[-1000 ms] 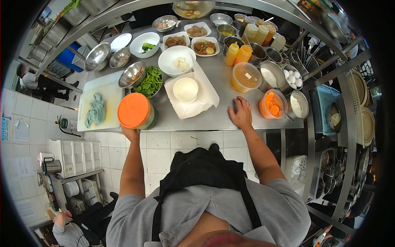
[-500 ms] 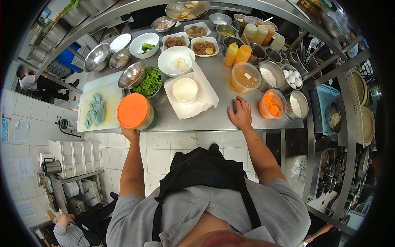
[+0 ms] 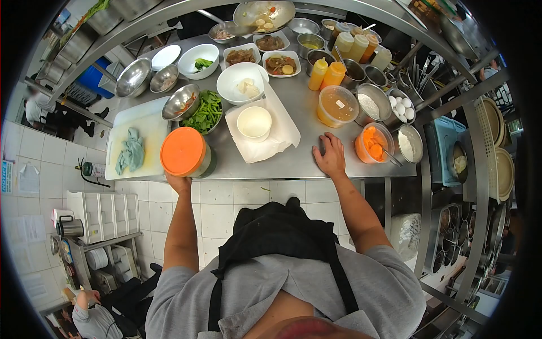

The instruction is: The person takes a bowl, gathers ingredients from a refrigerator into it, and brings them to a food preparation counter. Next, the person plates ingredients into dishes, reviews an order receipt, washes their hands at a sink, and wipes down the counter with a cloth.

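My right hand [image 3: 330,157] lies flat on the steel table [image 3: 316,166] near its front edge, fingers spread, holding nothing. Left of it, a white tub [image 3: 254,124] stands on white paper [image 3: 275,145]. To its right is a clear tub of orange contents [image 3: 372,143] with a spoon in it. My left hand [image 3: 179,183] is at the front edge, just below a container with an orange lid [image 3: 184,151]. That container hides its fingers, so I cannot see whether they grip it or the table edge.
A cutting board [image 3: 116,133] with a crumpled blue-green cloth [image 3: 131,151] lies at the left. Bowls of leafy greens [image 3: 204,114] and noodles [image 3: 239,56] stand behind. Sauce bottles [image 3: 333,74] and a container of eggs [image 3: 401,107] are at the right. An overhead shelf rail [image 3: 152,17] crosses the top.
At the far side, the wok has tilted and shifted slightly right, and a utensil handle now shows beside it. Both my hands stay where they were.
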A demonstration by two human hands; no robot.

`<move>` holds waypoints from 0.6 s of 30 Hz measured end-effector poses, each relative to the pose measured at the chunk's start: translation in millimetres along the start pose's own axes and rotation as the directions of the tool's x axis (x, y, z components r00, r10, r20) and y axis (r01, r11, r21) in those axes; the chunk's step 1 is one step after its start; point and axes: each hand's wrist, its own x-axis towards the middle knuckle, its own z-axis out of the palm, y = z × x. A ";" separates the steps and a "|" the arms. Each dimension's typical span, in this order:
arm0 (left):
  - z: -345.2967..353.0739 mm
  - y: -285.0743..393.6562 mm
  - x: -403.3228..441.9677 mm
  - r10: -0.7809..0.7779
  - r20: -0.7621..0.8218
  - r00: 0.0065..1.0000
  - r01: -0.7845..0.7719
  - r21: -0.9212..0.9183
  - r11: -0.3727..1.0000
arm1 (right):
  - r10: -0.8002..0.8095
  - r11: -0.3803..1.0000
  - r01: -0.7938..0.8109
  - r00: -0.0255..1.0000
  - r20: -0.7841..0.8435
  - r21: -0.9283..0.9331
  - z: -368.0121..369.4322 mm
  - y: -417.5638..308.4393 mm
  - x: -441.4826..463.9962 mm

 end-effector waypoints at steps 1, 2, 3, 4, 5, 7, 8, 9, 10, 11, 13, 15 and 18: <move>-1.1 -2.3 0.7 0.000 0.000 1.000 0.000 0.000 1.000 | -0.001 1.000 0.001 1.000 -0.003 0.001 -0.2 -0.2 0.0; -2.1 -4.6 1.3 0.037 0.006 0.999 -0.037 0.043 0.998 | -0.001 1.000 0.001 1.000 -0.003 0.001 -0.3 -0.3 0.1; -3.4 -6.6 2.2 0.073 0.014 0.997 -0.074 0.085 0.994 | 0.003 1.000 -0.003 1.000 0.001 -0.001 -0.4 -0.5 0.1; -1.8 -4.3 1.0 0.073 0.014 0.997 -0.074 0.085 0.994 | 0.007 1.000 -0.007 1.000 0.005 -0.002 -0.6 -0.7 0.2; -0.1 -1.9 0.0 0.012 0.012 1.000 -0.011 -0.043 0.999 | 0.007 1.000 -0.007 1.000 0.005 -0.002 -0.7 -0.9 0.2; 4.9 4.9 -3.4 -0.050 0.017 0.999 0.052 -0.169 0.984 | 0.005 1.000 -0.005 1.000 0.003 -0.003 -0.9 -1.2 0.0; 8.5 9.3 -5.7 -0.085 0.011 0.996 0.085 -0.233 0.969 | 0.005 1.000 -0.005 1.000 0.003 -0.002 -1.1 -1.2 0.0; 12.1 13.6 -8.2 -0.120 0.008 0.993 0.117 -0.296 0.948 | 0.004 1.000 -0.004 1.000 0.004 -0.003 -1.3 -1.1 0.2; 12.2 13.7 -8.2 -0.120 0.007 0.993 0.117 -0.295 0.948 | 0.003 1.000 -0.003 1.000 0.004 -0.004 -1.3 -1.0 0.2; 12.0 13.8 -8.4 -0.114 0.012 0.993 0.112 -0.290 0.950 | 0.003 1.000 -0.003 1.000 0.005 -0.004 -1.1 -1.0 0.0; 13.9 17.6 -12.4 -0.107 0.013 0.994 0.106 -0.287 0.952 | 0.001 1.000 -0.001 1.000 0.005 -0.001 -0.7 -0.8 0.5; 21.4 29.2 -21.1 -0.159 -0.029 0.987 0.143 -0.299 0.943 | 0.003 1.000 -0.003 1.000 0.009 -0.003 -0.9 -1.1 0.5; 15.4 18.3 -14.5 -0.063 -0.004 0.998 0.061 -0.216 0.974 | 0.006 1.000 -0.006 1.000 0.012 -0.005 -0.1 -0.3 0.4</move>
